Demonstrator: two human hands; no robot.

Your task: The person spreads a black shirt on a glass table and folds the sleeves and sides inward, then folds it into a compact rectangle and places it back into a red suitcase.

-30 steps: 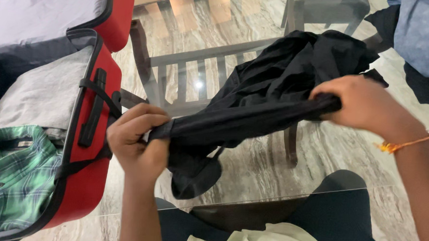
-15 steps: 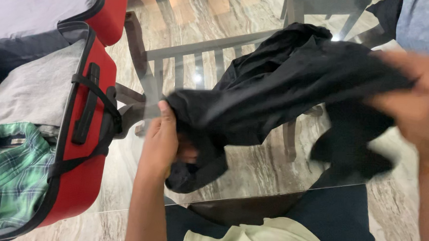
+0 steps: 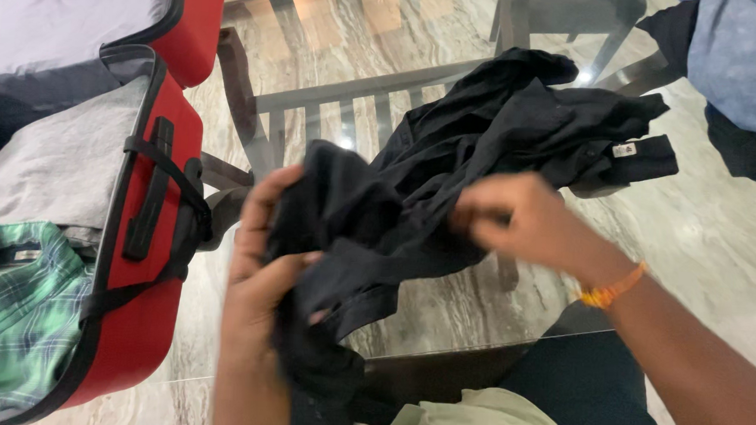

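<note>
Head view, one moment. The black garment (image 3: 485, 149) lay bunched on the glass table (image 3: 722, 230), its bulk spreading from centre frame toward 1 o'clock, with a small white tag showing on a flap at about 2 o'clock. Its near end was gathered up off the glass between the two hands.

The left hand (image 3: 259, 267) sat just left of centre, toward 7 o'clock. Its fingers were curled round a thick fold of the black garment, thumb on the near side, and cloth hung down below the palm toward the lap. The grip was closed on the cloth.

The right hand (image 3: 524, 220) sat just right of centre, at roughly 3 o'clock from the left hand. It was motion-blurred; fingers were bent in against the garment's edge and appeared to pinch it (the fingertip contact itself was smeared). An orange thread band (image 3: 611, 289) circled the wrist.

An open red suitcase (image 3: 144, 312) took the left side, 8 to 10 o'clock, resting on the table. Inside it lay a green plaid shirt (image 3: 10, 314) at 8 o'clock and a folded grey cloth (image 3: 61, 170) just above that; a black strap (image 3: 160, 171) crossed the red rim. A blue garment (image 3: 739, 68) lay at 2 o'clock, well apart from the hands. A grey chair (image 3: 350, 95) was visible through the glass at 12 o'clock.
</note>
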